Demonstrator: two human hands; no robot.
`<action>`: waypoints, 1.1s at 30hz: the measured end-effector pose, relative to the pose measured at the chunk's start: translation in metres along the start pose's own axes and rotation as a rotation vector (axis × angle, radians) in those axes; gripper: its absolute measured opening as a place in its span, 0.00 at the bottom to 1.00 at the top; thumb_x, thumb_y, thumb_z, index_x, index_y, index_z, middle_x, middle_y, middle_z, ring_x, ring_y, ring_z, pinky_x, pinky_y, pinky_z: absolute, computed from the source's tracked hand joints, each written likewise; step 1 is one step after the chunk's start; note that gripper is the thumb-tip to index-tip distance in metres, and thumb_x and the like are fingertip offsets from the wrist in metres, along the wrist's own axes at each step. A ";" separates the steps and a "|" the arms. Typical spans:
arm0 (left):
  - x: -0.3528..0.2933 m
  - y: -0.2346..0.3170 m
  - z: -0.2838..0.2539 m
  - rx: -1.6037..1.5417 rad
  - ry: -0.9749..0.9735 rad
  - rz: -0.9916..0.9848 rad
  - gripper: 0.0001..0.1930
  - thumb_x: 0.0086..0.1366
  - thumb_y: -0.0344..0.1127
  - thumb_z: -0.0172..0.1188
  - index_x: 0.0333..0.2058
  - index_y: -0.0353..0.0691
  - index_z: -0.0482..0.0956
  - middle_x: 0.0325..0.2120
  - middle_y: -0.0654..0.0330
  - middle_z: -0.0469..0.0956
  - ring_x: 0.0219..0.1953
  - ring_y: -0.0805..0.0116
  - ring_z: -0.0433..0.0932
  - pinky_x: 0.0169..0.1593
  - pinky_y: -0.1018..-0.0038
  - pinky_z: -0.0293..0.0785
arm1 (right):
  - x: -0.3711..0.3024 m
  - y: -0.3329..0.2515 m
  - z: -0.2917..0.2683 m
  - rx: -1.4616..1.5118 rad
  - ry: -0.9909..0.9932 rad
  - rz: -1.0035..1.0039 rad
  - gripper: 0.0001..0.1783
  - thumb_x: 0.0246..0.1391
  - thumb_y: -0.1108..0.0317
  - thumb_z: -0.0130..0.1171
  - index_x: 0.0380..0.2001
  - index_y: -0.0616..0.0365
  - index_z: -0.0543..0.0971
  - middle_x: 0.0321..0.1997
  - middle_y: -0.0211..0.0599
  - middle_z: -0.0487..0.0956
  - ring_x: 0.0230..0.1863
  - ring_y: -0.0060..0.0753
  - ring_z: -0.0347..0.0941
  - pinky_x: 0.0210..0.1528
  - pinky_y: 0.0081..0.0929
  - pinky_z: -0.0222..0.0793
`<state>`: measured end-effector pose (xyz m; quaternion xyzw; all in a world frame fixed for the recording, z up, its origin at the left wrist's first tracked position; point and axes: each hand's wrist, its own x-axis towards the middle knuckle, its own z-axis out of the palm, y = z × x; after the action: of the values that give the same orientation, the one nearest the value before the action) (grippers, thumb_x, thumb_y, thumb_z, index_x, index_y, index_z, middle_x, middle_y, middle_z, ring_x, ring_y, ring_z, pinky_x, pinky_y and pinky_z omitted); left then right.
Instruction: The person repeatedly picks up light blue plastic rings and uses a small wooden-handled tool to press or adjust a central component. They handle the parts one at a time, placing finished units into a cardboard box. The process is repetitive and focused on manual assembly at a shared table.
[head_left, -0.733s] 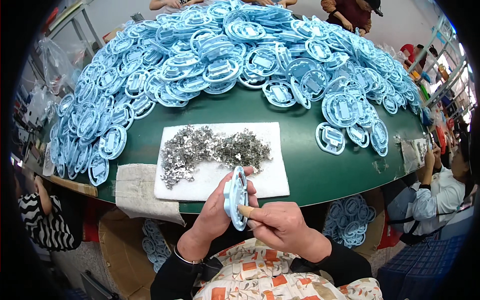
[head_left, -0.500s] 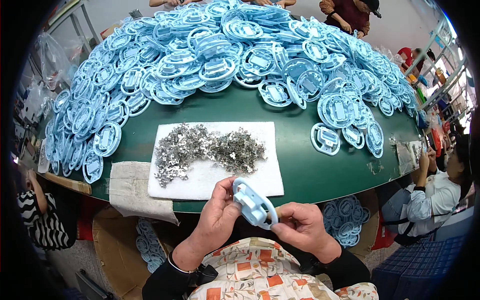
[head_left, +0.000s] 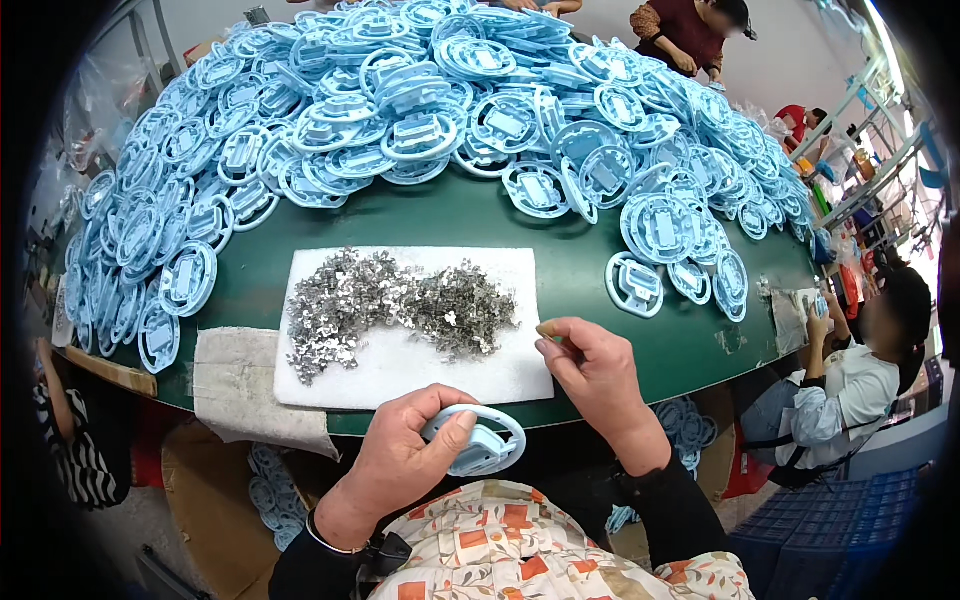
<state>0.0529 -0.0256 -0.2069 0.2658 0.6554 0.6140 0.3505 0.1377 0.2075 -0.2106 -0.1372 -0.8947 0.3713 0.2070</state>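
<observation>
My left hand (head_left: 405,445) grips a light blue plastic wheel-shaped part (head_left: 492,449) in front of my apron, thumb over its rim. The part is tilted, with a raised block inside its ring. My right hand (head_left: 600,375) is raised beside the right edge of a white foam pad (head_left: 510,375), touching neither pad nor part. Its thumb and forefinger tips are slightly apart with nothing visible between them; the other fingers are curled. On the pad lies a spread heap of small silvery metal clips (head_left: 345,310).
A high pile of the same blue parts (head_left: 415,135) covers the far side of the green table (head_left: 420,225). A cloth (head_left: 255,380) hangs over the near edge. Cardboard boxes (head_left: 215,500) with more parts stand below. A co-worker (head_left: 850,390) sits at the right.
My right hand has let go of the blue wheel-shaped part and moved up toward the pad's right edge. My left hand has lowered and turned the part. The view has shifted slightly.
</observation>
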 end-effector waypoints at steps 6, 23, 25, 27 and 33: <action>0.000 0.000 -0.008 -0.061 -0.014 -0.089 0.10 0.71 0.34 0.57 0.41 0.32 0.79 0.32 0.65 0.81 0.33 0.84 0.75 0.38 0.82 0.73 | 0.022 0.007 0.011 -0.230 -0.054 -0.044 0.06 0.54 0.69 0.66 0.35 0.57 0.82 0.30 0.38 0.81 0.27 0.40 0.79 0.30 0.34 0.73; 0.015 0.003 0.013 0.017 -0.046 -0.090 0.16 0.75 0.40 0.53 0.35 0.33 0.82 0.24 0.69 0.78 0.28 0.85 0.69 0.32 0.82 0.66 | 0.007 0.010 -0.002 -0.171 -0.110 -0.138 0.06 0.51 0.71 0.68 0.32 0.57 0.82 0.26 0.37 0.80 0.22 0.38 0.76 0.25 0.31 0.70; 0.017 0.001 0.015 0.049 -0.012 -0.087 0.15 0.75 0.40 0.54 0.38 0.33 0.82 0.25 0.69 0.78 0.28 0.84 0.68 0.33 0.82 0.66 | 0.005 0.000 -0.006 -0.120 -0.119 -0.089 0.06 0.49 0.72 0.69 0.32 0.57 0.82 0.25 0.36 0.79 0.22 0.36 0.76 0.24 0.29 0.69; 0.020 0.000 0.017 0.058 0.013 -0.089 0.14 0.75 0.40 0.54 0.40 0.33 0.81 0.26 0.69 0.77 0.29 0.84 0.68 0.33 0.82 0.66 | 0.002 -0.011 -0.011 -0.046 -0.162 -0.104 0.07 0.49 0.74 0.69 0.32 0.58 0.82 0.25 0.35 0.78 0.22 0.34 0.75 0.24 0.29 0.68; 0.039 -0.001 0.020 0.167 -0.015 0.005 0.14 0.72 0.43 0.56 0.41 0.36 0.79 0.19 0.61 0.77 0.22 0.78 0.69 0.28 0.72 0.67 | -0.005 -0.027 -0.015 0.103 -0.208 -0.230 0.09 0.50 0.74 0.70 0.35 0.60 0.82 0.26 0.36 0.80 0.21 0.27 0.73 0.24 0.25 0.68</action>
<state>0.0447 0.0164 -0.2135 0.3003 0.7011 0.5560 0.3302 0.1468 0.1964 -0.1828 0.0161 -0.9008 0.4030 0.1611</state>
